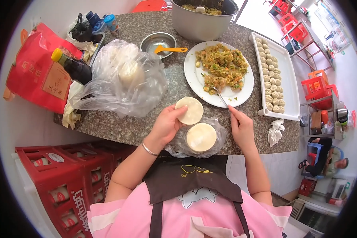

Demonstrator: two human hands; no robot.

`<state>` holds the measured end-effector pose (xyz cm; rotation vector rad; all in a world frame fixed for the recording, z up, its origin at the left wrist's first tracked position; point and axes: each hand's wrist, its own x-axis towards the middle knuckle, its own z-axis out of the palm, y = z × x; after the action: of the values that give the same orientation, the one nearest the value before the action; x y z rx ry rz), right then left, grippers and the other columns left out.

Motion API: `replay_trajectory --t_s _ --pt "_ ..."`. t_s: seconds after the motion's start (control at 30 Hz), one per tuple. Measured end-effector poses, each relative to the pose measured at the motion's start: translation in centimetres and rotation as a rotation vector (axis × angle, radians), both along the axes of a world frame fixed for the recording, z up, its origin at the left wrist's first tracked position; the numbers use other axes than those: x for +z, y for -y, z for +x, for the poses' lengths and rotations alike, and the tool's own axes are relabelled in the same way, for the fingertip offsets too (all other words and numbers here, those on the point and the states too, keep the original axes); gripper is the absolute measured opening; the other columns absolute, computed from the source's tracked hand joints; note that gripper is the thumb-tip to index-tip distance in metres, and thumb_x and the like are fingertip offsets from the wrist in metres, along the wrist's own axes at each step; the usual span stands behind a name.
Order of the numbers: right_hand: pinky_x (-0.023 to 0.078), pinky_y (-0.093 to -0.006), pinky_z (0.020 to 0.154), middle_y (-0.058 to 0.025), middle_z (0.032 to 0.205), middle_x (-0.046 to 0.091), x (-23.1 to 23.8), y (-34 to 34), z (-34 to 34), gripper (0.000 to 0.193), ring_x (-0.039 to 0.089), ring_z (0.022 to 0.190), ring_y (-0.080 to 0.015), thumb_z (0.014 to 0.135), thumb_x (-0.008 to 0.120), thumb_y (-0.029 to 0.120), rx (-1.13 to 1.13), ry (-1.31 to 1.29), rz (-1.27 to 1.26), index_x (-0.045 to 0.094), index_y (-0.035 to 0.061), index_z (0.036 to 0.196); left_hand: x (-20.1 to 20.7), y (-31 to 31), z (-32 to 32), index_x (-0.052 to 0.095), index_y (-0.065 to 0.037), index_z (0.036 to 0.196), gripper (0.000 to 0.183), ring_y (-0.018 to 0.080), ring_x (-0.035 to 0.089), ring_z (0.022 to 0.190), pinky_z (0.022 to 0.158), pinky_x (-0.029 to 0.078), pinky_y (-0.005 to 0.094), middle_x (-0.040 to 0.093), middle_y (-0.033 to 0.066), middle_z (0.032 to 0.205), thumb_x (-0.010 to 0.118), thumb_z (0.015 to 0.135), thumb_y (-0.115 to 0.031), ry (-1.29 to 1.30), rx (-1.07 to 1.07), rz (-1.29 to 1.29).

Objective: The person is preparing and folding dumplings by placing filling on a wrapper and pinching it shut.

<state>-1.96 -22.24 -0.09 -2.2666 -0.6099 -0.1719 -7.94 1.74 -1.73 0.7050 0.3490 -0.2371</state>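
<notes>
I am cupping a round dumpling wrapper in my left hand, fingers curled under it, just below the near-left rim of the white plate. My right hand is pinching a thin metal utensil, its tip reaching into the chopped filling heaped on that plate. A stack of wrappers is lying on clear plastic further below the plate, between my hands. A white tray of folded dumplings is sitting just right of the plate; a small metal bowl with an orange spoon is standing to the plate's upper left.
</notes>
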Motion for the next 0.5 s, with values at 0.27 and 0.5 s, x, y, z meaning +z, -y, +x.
replay_trajectory --t_s 0.27,0.5 --pt "0.044 -0.0342 0.057 -0.0147 0.068 0.055 1.1 0.0 -0.1 0.027 0.055 0.059 -0.0244 0.086 0.054 0.0 -0.029 -0.049 -0.018 0.063 0.0021 0.111 0.1 -0.2 -0.1 0.051 0.004 0.114 0.026 0.0204 0.064 0.096 0.084 0.055 0.0334 0.062 0.0129 0.11 0.053 0.09 -0.006 0.031 0.025 0.012" --pt "0.045 -0.036 0.06 -0.016 0.071 0.058 1.4 -1.0 0.1 0.026 0.059 0.064 -0.0279 0.085 0.055 0.001 -0.016 -0.07 -0.013 0.063 0.0012 0.11 0.0 -0.4 -0.1 0.047 0.005 0.117 0.029 0.0229 0.063 0.1 0.089 0.053 0.0381 0.06 0.015 0.111 0.051 0.089 -0.003 0.072 -0.024 -0.026"
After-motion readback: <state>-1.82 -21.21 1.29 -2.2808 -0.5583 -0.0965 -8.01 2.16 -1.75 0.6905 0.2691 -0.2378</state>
